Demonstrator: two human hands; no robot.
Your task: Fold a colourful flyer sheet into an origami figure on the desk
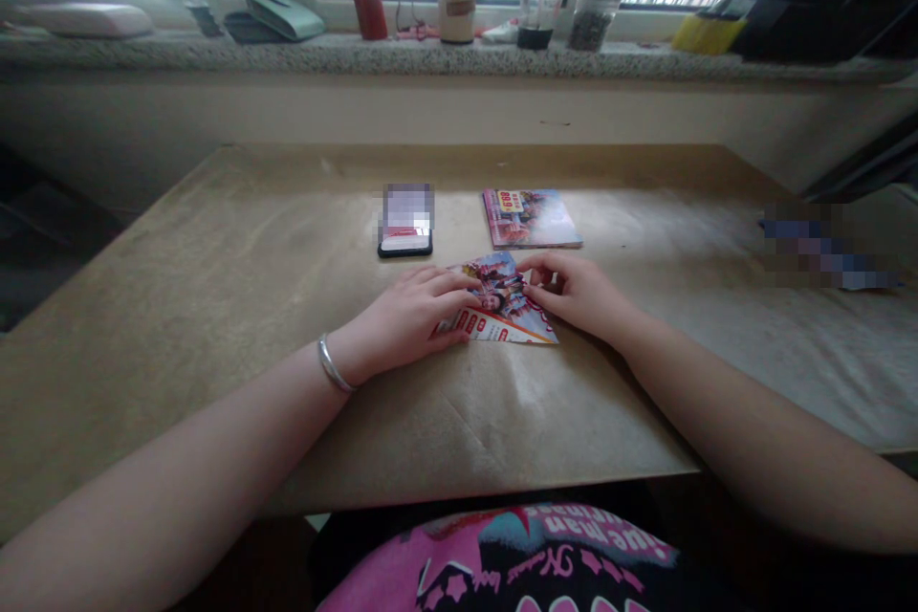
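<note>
Left hand (412,320) lies flat, fingers together and pressing down on the left part of the leaflet (506,311). Right hand (574,292) has curled fingertips at the leaflet's upper right edge; pinching or only pressing, cannot tell. Leaflet lies on the table (215,306) just on the person's side of the phone (405,234), slightly to its right. Risk, as judged: the glossy sheet may slide or skew on the smooth cover if left-hand pressure eases, and the right fingertips could crumple the edge.
</note>
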